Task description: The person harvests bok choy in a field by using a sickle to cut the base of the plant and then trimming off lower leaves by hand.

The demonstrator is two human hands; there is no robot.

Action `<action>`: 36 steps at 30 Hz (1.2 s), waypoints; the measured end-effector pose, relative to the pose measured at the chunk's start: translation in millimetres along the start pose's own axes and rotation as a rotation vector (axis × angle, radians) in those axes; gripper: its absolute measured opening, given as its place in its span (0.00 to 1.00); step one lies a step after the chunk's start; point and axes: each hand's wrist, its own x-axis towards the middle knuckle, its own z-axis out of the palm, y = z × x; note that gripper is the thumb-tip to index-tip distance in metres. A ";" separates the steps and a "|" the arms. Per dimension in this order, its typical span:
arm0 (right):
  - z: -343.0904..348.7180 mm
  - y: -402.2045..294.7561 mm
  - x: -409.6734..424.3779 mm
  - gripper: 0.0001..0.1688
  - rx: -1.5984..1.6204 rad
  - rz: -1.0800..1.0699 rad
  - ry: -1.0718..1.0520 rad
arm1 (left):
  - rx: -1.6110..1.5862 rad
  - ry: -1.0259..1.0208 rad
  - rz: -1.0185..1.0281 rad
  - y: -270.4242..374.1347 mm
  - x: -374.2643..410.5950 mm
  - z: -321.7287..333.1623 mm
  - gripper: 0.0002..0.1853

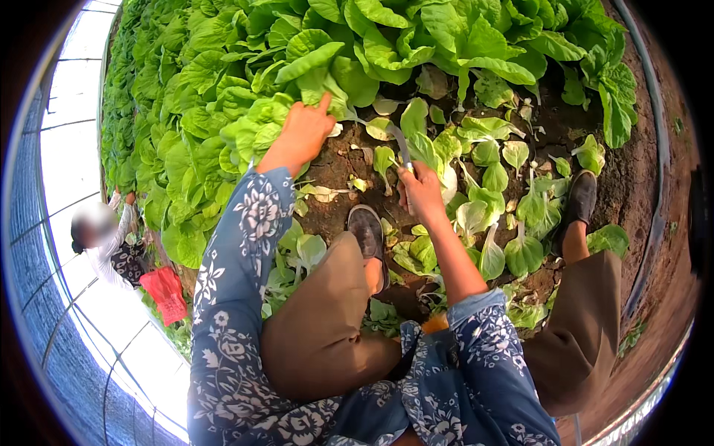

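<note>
My left hand (307,134) is at the edge of a dense stand of leafy greens (223,89). Its index finger lies against the pale stalks of one plant (323,83); leaves and the hand itself hide whether the fingers close around it. In my right hand (423,192) is a small sickle-like knife (400,142), gripped by its handle. The curved blade points up and away from me, just above the cut leaves. A yellowing loose leaf (379,128) lies by the blade's tip, and a small green leaf (383,160) is left of it.
Loose leaves (491,150) litter the soil (340,206) between my shoes (366,231). A dark hose (658,122) runs along the bed's right side. At far left, another person (109,245) crouches by the greens beside a red bag (165,292), near the netted greenhouse wall (33,223).
</note>
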 end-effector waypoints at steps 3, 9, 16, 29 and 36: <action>30.2 8.9 42.9 0.11 0.027 -0.025 -0.019 | -0.167 0.131 -0.139 -3.1 -28.0 32.8 0.16; 70.1 40.0 103.9 0.15 -0.256 -0.132 0.057 | -0.373 0.221 -0.269 22.7 -66.5 64.8 0.25; 92.9 51.3 109.6 0.15 -0.377 -0.192 0.091 | -0.506 0.178 -0.297 28.9 -73.9 65.9 0.28; 58.8 77.7 38.2 0.16 -0.732 -0.042 -0.021 | -0.563 0.273 -0.320 29.4 -83.0 58.2 0.23; 9.0 9.7 -41.5 0.05 0.252 -0.177 0.132 | -0.878 0.441 -0.390 26.6 -147.3 -22.1 0.23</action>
